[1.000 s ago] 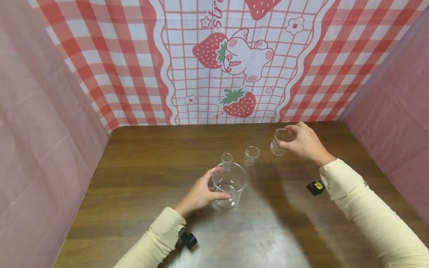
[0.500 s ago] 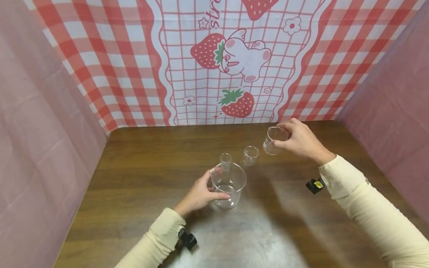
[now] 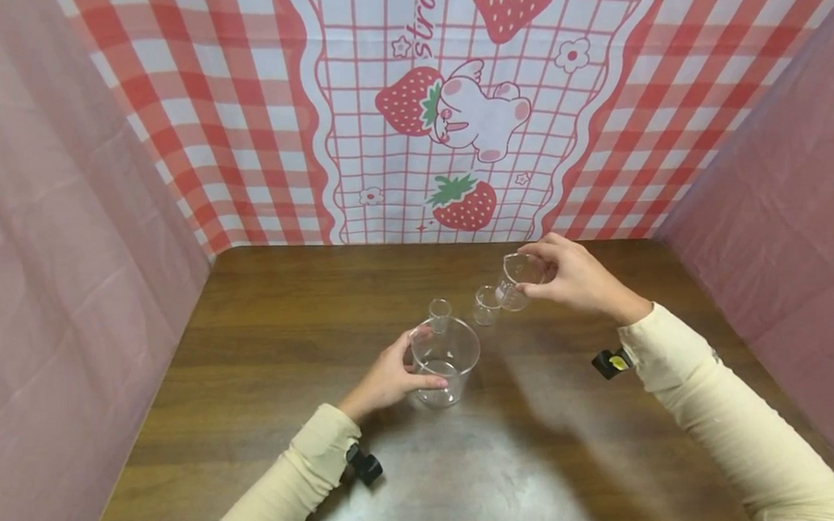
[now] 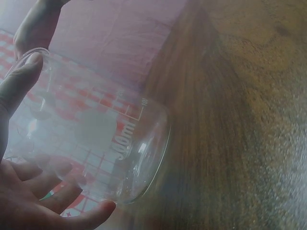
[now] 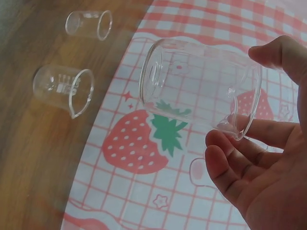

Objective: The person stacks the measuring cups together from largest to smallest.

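My left hand grips the side of the largest glass beaker, thumb on the near side. In the left wrist view, white printed markings show on that large beaker. By its rim, my right hand pinches a medium beaker. The right wrist view shows this medium beaker held off the table, with thumb and fingers at the rim. A small beaker stands just left of it, partly overlapped in the head view. Behind the large one is the smallest beaker.
The brown wooden table carries all the glassware. At its back hangs a red-and-white strawberry cloth, and pink curtains flank both sides. Each wrist bears a black camera.
My right hand has carried the medium beaker left, close to the small beaker, and it is now tilted somewhat more. The left hand and the large beaker stay put.
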Available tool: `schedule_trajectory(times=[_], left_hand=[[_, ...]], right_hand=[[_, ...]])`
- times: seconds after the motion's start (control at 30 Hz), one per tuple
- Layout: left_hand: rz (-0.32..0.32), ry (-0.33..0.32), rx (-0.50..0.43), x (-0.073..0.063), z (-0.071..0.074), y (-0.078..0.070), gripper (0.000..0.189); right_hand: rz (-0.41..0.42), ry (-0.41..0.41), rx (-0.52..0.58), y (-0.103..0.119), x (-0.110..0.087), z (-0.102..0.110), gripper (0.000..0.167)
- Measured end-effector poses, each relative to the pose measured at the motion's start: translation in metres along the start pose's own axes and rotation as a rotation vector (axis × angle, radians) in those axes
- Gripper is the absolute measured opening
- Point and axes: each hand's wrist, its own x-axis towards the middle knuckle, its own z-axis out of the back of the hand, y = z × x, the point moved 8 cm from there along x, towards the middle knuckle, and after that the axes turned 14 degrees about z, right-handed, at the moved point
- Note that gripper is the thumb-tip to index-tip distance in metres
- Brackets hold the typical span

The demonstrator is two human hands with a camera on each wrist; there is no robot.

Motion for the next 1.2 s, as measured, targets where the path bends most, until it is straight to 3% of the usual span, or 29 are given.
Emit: schedule_trajectory(times=[0.7, 1.2], left_hand=[[-0.017, 0.006, -0.014, 0.000, 0.001, 0.001, 0.087], [-0.008, 0.014, -0.029, 0.001, 0.000, 0.001, 0.084]], right_hand=[[0.163, 0.014, 0.042, 0.042, 0.015, -0.006, 0.047], [0.213, 0.057, 0.104, 0.064, 0.024, -0.023, 0.051]])
